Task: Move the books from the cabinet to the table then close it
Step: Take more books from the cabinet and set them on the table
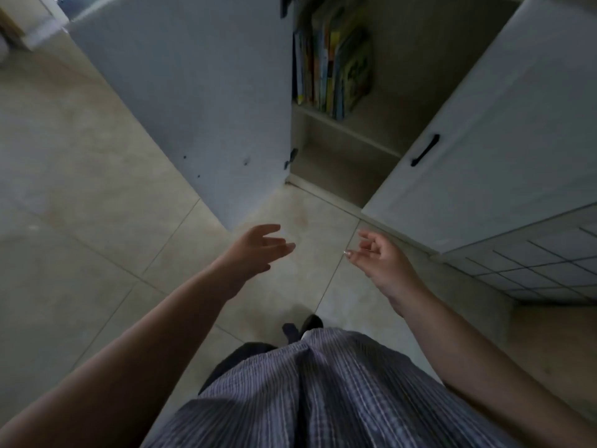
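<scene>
1. My left hand (258,247) and right hand (379,253) are both empty and held out over the floor (80,156), set apart from each other. The left has its fingers spread and relaxed; the right's fingers are loosely curled round nothing.

2. The books (332,59) stand upright in a tight row at my 12 o'clock, on the upper shelf (365,124) of the cabinet (403,43), packed against its left wall. The right part of that shelf looks bare, though it is dark in there.

3. The left door (193,92) is swung wide open toward my 11 o'clock. The right door (500,140), with its black handle (424,150), stands at my 1 o'clock. The gap between them looks wide enough for both arms.

4. The step in hand, as I judge it, is the reach for the first load; nothing has left the shelf yet.

5. I would step closer first, since the hands are well short of the shelf.

6. I would send the right hand to the outermost book on the free side and the left to the end against the wall, then squeeze the row from both ends.

7. These look like thin picture books with slick covers, so I expect the middle ones to slip out of a loose squeeze; a smaller batch is safer.

8. I would lift slightly before pulling, so the bottom edges clear the shelf lip.

9. No tabletop shows in this view; I will have to turn to find it.
</scene>
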A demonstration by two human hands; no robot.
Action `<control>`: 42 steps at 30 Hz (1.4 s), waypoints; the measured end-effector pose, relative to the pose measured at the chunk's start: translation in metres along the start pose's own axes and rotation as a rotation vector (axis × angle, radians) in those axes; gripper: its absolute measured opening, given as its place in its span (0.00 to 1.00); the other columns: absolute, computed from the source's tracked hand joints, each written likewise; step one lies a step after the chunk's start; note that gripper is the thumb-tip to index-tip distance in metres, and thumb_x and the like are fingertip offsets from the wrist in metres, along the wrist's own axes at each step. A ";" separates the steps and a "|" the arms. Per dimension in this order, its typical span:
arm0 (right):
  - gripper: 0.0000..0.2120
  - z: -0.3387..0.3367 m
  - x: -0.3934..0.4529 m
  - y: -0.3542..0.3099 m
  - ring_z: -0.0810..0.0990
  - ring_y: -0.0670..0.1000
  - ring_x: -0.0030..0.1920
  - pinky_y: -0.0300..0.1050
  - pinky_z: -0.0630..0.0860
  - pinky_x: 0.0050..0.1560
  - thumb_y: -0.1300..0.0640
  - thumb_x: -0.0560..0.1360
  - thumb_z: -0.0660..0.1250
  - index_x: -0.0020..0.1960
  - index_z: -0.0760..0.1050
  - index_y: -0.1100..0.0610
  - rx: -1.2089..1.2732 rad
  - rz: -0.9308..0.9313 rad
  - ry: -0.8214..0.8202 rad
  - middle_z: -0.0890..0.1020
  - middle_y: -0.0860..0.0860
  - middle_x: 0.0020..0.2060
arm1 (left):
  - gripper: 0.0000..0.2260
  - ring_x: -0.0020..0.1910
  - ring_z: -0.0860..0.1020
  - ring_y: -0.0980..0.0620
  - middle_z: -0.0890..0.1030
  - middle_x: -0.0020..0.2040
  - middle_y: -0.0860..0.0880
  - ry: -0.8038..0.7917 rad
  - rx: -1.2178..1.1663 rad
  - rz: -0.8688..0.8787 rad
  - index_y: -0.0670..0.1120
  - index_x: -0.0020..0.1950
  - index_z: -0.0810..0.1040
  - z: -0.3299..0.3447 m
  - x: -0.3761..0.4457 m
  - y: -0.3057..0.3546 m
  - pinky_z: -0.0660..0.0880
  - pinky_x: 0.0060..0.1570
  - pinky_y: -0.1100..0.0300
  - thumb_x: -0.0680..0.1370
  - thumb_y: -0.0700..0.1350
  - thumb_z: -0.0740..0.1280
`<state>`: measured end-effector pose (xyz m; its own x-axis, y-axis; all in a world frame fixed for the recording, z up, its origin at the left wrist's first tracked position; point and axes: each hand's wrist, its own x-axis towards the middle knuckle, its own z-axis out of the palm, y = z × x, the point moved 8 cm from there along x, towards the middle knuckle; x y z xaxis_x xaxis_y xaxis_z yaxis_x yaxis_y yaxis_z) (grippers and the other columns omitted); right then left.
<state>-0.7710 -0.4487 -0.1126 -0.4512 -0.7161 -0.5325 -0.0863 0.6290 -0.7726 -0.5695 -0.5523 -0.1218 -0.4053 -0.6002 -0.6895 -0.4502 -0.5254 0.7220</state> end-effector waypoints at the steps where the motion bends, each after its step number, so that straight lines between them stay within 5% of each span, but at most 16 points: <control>1: 0.24 -0.013 0.014 -0.008 0.74 0.49 0.62 0.48 0.73 0.61 0.53 0.72 0.71 0.67 0.69 0.51 -0.002 -0.010 0.009 0.74 0.50 0.59 | 0.26 0.60 0.76 0.50 0.78 0.63 0.47 0.008 0.010 0.025 0.48 0.69 0.70 0.008 0.011 0.019 0.72 0.58 0.54 0.72 0.46 0.73; 4: 0.24 -0.047 0.047 -0.027 0.74 0.49 0.61 0.49 0.74 0.60 0.52 0.72 0.70 0.67 0.69 0.50 0.016 -0.035 0.043 0.74 0.48 0.58 | 0.27 0.61 0.76 0.49 0.78 0.64 0.45 0.025 0.045 0.085 0.47 0.68 0.71 0.026 0.034 0.071 0.71 0.58 0.54 0.71 0.47 0.74; 9: 0.24 -0.083 0.090 -0.056 0.76 0.47 0.56 0.55 0.75 0.62 0.51 0.71 0.71 0.66 0.70 0.49 0.077 -0.055 0.119 0.75 0.46 0.56 | 0.43 0.65 0.74 0.45 0.76 0.65 0.44 0.002 0.056 0.141 0.44 0.70 0.68 0.040 0.067 0.136 0.68 0.66 0.47 0.55 0.54 0.71; 12: 0.23 -0.094 0.123 -0.073 0.77 0.48 0.58 0.56 0.74 0.63 0.51 0.71 0.72 0.65 0.71 0.49 0.100 -0.071 0.134 0.75 0.45 0.54 | 0.42 0.63 0.75 0.47 0.75 0.65 0.47 -0.010 0.063 0.159 0.47 0.70 0.68 0.040 0.105 0.164 0.70 0.63 0.50 0.57 0.54 0.74; 16: 0.25 -0.105 0.174 -0.103 0.76 0.48 0.59 0.54 0.74 0.64 0.51 0.72 0.71 0.67 0.70 0.49 0.099 -0.078 0.154 0.75 0.46 0.55 | 0.30 0.62 0.75 0.50 0.73 0.68 0.47 0.020 0.051 0.224 0.50 0.72 0.66 0.029 0.172 0.207 0.72 0.52 0.59 0.73 0.46 0.72; 21: 0.25 -0.113 0.235 -0.140 0.76 0.49 0.59 0.52 0.75 0.62 0.52 0.72 0.71 0.67 0.69 0.50 0.096 -0.055 0.211 0.75 0.49 0.59 | 0.28 0.61 0.74 0.50 0.72 0.67 0.47 0.080 -0.020 0.294 0.48 0.72 0.65 0.021 0.232 0.268 0.73 0.40 0.71 0.74 0.41 0.71; 25: 0.26 -0.111 0.279 -0.153 0.77 0.50 0.59 0.55 0.74 0.63 0.54 0.72 0.71 0.68 0.69 0.52 0.088 -0.009 0.197 0.75 0.47 0.55 | 0.27 0.57 0.75 0.52 0.73 0.54 0.51 0.090 -0.150 0.334 0.46 0.68 0.67 0.022 0.269 0.291 0.73 0.40 0.74 0.72 0.36 0.72; 28: 0.27 -0.108 0.315 -0.156 0.76 0.49 0.61 0.53 0.74 0.64 0.55 0.72 0.71 0.70 0.67 0.53 0.126 0.032 0.159 0.75 0.48 0.59 | 0.28 0.60 0.74 0.48 0.72 0.63 0.46 0.088 -0.142 0.339 0.46 0.70 0.65 0.027 0.304 0.299 0.73 0.37 0.77 0.73 0.36 0.71; 31: 0.26 -0.102 0.345 -0.162 0.75 0.49 0.61 0.49 0.74 0.63 0.58 0.75 0.68 0.71 0.66 0.55 0.198 0.062 0.093 0.74 0.52 0.65 | 0.31 0.68 0.69 0.45 0.67 0.70 0.43 0.097 -0.083 0.371 0.47 0.76 0.58 0.033 0.337 0.306 0.74 0.45 0.73 0.76 0.35 0.67; 35: 0.24 -0.094 0.377 -0.169 0.72 0.47 0.56 0.31 0.74 0.41 0.65 0.75 0.65 0.69 0.65 0.59 0.335 0.084 0.063 0.72 0.53 0.63 | 0.34 0.73 0.62 0.47 0.60 0.76 0.45 0.103 0.065 0.411 0.49 0.77 0.52 0.045 0.364 0.321 0.65 0.69 0.53 0.77 0.36 0.66; 42: 0.25 -0.091 0.420 -0.167 0.73 0.49 0.60 0.47 0.74 0.58 0.64 0.75 0.66 0.70 0.66 0.57 0.327 0.064 0.043 0.72 0.55 0.67 | 0.47 0.69 0.66 0.49 0.62 0.75 0.44 0.142 0.192 0.467 0.47 0.78 0.45 0.041 0.409 0.322 0.69 0.65 0.58 0.71 0.40 0.74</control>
<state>-1.0273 -0.8272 -0.1754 -0.4846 -0.6606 -0.5735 0.2299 0.5364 -0.8121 -0.9131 -0.9420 -0.1742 -0.4922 -0.8269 -0.2721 -0.3902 -0.0698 0.9181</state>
